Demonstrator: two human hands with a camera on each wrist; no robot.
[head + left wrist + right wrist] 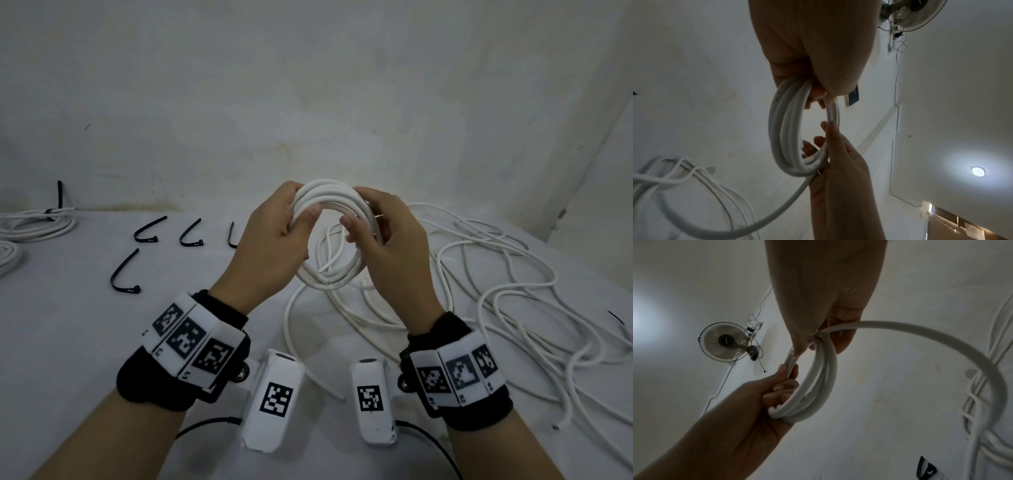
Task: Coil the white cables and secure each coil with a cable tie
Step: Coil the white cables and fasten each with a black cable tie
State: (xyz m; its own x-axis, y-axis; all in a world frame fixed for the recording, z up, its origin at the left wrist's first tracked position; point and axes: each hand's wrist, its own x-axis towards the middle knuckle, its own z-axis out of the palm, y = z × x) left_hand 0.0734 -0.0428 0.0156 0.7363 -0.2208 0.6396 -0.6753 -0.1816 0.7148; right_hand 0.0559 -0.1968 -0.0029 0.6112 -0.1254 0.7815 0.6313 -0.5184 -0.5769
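Nearest, two wrist bands with black-and-white square markers, boxy white cameras jutting from each. Just beyond, held up between both hands above the table (85,342): a round coil (329,236) of smooth, thick white cable, several turns stacked side by side. Left hand (274,240) wrapped round the coil's left arc, fingers curled over the turns and thumb laid across them — probably to keep the loops from springing apart. Right hand (387,240) curled on the opposite arc, pinching the turns where the free tail (777,216) leaves, likely feeding the next loop on. Below and right of the right hand, a loose sprawl of thinner white cable (513,291), tangled and not yet wound. Left of the left hand, four black cable ties (125,274) lying bent and open, stiff plastic strips within reach for binding. Far left, another white bundle (37,222) with a black tie standing up from it — apparently finished.
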